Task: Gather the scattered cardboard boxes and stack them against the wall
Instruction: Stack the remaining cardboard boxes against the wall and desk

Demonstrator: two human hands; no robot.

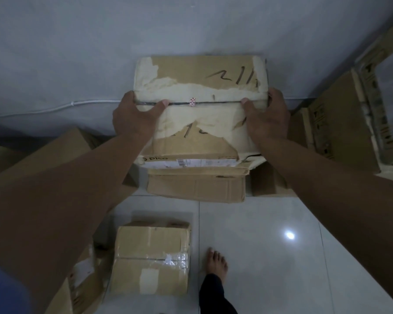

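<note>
I hold a worn cardboard box point(200, 87) with torn pale tape and black handwriting on its top. My left hand point(134, 114) grips its left side and my right hand point(267, 116) grips its right side, thumbs on the top seam. The box sits on top of another cardboard box point(196, 184) that stands on the floor against the grey wall point(145, 30). A smaller taped box point(152, 257) lies on the tiles near my feet.
More cardboard boxes lie at the left point(45, 155) and lower left point(82, 288). A tall stack of boxes point(340, 123) stands at the right. A white cable point(55, 107) runs along the wall. My bare foot point(216, 261) stands on the white tiles.
</note>
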